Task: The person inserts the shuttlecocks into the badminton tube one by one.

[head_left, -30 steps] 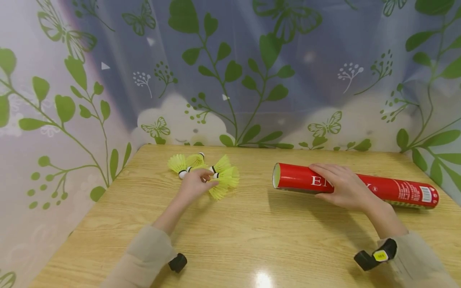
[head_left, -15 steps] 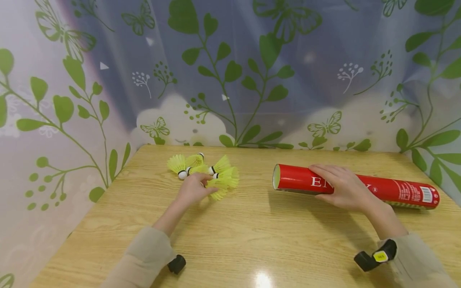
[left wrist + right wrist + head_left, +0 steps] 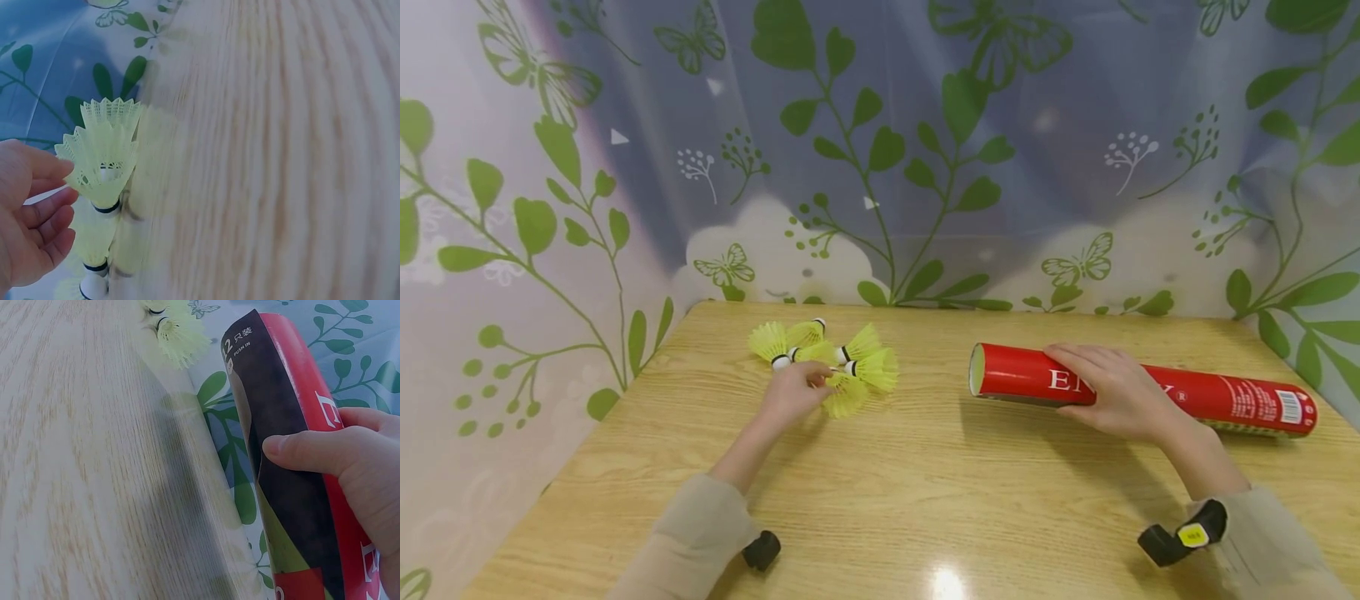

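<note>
Several yellow shuttlecocks (image 3: 808, 333) with white corks lie in a loose pile on the table's left. My left hand (image 3: 792, 396) is at the pile, fingers bent, with thumb and index tips right at the nearest shuttlecock (image 3: 846, 396). In the left wrist view those tips overlap the skirt edge of a shuttlecock (image 3: 103, 159); I cannot tell if they pinch it. My right hand (image 3: 1112, 392) grips a red shuttlecock tube (image 3: 1232, 396) from above. Its end facing the pile is uncapped. In the right wrist view my thumb (image 3: 300, 453) presses the tube's dark side.
The wooden table (image 3: 925, 500) runs back to a patterned curtain (image 3: 962, 167) with green leaves and butterflies. A strip of bare table lies between the pile and the tube. Black cameras (image 3: 763, 550) sit at both sleeves.
My left hand has drawn slightly left, and the nearest shuttlecock has shifted a little left too, more of it showing. My right hand and the tube have stayed almost still.
</note>
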Tool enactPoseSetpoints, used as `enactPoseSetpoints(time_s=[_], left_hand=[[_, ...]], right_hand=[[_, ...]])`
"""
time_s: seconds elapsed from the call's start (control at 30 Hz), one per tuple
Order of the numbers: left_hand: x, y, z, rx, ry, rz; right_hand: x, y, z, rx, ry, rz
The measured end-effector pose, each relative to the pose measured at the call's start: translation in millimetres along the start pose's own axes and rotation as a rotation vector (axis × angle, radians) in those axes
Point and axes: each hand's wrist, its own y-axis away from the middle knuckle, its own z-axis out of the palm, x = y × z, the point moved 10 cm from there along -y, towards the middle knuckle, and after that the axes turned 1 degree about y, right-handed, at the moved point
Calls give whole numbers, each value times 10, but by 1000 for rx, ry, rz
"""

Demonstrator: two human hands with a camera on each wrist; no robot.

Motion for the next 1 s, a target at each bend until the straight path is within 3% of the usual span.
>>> enactPoseSetpoints(time_s=[0.47,0.73,1.0], left_hand=[[-43,22,-136,76,7,13],[16,28,-139,51,43,6],[126,-17,-50,25,191,-2]], right_hand=[[-7,9,17,-3,-5,2],[-25,2,12,-5,-12,-3],[-23,-17,-32,8,-11,-10]])
